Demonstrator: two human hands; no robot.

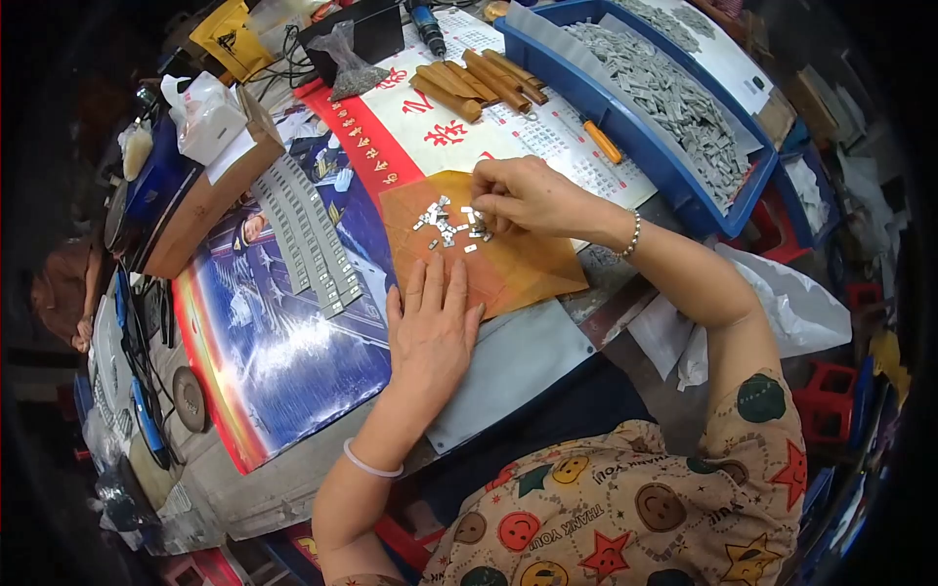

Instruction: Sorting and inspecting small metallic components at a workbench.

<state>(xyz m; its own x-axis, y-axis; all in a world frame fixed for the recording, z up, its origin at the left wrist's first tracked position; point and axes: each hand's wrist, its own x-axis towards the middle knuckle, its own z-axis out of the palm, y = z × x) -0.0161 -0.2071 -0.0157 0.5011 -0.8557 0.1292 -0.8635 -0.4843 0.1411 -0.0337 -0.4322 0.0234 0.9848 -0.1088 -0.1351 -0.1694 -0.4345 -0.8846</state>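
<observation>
An amber translucent sheet (528, 271) lies on the table with a loose heap of small silvery metal pieces (445, 223) on it. My left hand (430, 317) rests flat on the sheet's near left part, fingers stretched out just below the heap, holding nothing. At the heap's right side, my right hand (518, 195) has its fingers curled and pinched together. What the fingertips hold, if anything, is hidden. Grey strips (303, 234) with rows of small metal parts lie side by side to the left of the sheet.
A blue tray (625, 109) full of grey metal pieces stands far right. An orange-handled tool (602, 143) and rolled brown sheets (479, 83) lie beyond my hands. A cardboard box (215, 190) stands at left, near a blue-handled tool (149, 420). A power drill (427, 27) lies at the back.
</observation>
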